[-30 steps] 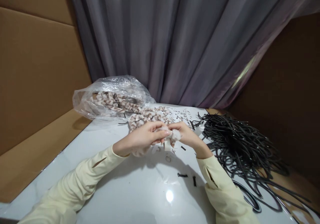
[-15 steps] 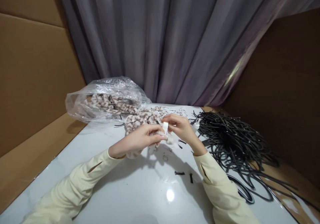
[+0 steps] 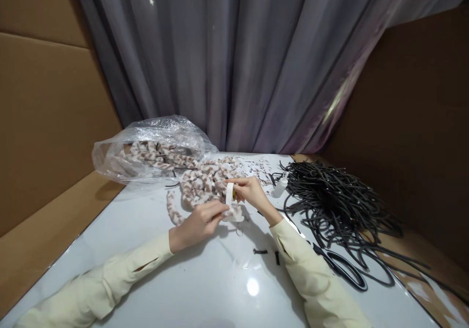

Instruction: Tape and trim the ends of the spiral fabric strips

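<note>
A roll of white tape with a bit of yellow at its inner side stands edge-on between my hands. My right hand grips the roll from the right with thumb and fingers. My left hand is closed in a pinch at the tape's lower end. Just right of those fingertips lies a fluffy white-and-brown piece, partly hidden. Behind my hands is a heap of fluffy brown-and-white cords, and one cord end curls out to the left.
A clear plastic bag holds more fluffy cords at the back left. Black cords are piled at right, beside a small white bottle. Black-handled scissors lie under my right forearm. Short black pieces and a ring lie nearer.
Both hands have shifted left and my left hand has moved lower, with the tape roll between them. The white bottle and the scissors show more fully now. The view has shifted slightly.
</note>
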`<state>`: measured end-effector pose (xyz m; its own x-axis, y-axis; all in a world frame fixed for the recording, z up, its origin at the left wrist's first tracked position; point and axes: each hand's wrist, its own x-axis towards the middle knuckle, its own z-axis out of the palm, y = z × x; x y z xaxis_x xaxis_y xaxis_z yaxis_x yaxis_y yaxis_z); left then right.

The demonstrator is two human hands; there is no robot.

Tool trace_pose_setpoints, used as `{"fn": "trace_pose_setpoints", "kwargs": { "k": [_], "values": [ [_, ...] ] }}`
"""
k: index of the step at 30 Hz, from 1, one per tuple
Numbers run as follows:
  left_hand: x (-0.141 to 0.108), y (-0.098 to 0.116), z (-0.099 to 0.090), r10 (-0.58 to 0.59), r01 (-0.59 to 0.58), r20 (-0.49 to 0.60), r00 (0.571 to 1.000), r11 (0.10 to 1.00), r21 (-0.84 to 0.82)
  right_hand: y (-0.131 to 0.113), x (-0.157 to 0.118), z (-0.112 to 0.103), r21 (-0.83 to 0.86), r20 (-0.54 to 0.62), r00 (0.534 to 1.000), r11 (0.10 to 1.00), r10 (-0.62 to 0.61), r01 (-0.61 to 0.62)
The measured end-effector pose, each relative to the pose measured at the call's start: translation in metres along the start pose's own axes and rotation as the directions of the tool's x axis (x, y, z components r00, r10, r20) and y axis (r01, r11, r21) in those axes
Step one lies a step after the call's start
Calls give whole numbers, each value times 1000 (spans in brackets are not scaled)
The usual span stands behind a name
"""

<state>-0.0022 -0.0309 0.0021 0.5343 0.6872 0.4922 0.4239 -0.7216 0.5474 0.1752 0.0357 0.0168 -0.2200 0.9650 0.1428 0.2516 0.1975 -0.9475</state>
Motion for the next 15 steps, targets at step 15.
{"fn": "trace_pose_setpoints", "kwargs": {
  "k": [15],
  "values": [
    [-4, -9, 0, -21, 20, -23, 1000, 999, -46, -6, -5, 11, 286, 225, 935, 898, 276, -334]
  ]
}}
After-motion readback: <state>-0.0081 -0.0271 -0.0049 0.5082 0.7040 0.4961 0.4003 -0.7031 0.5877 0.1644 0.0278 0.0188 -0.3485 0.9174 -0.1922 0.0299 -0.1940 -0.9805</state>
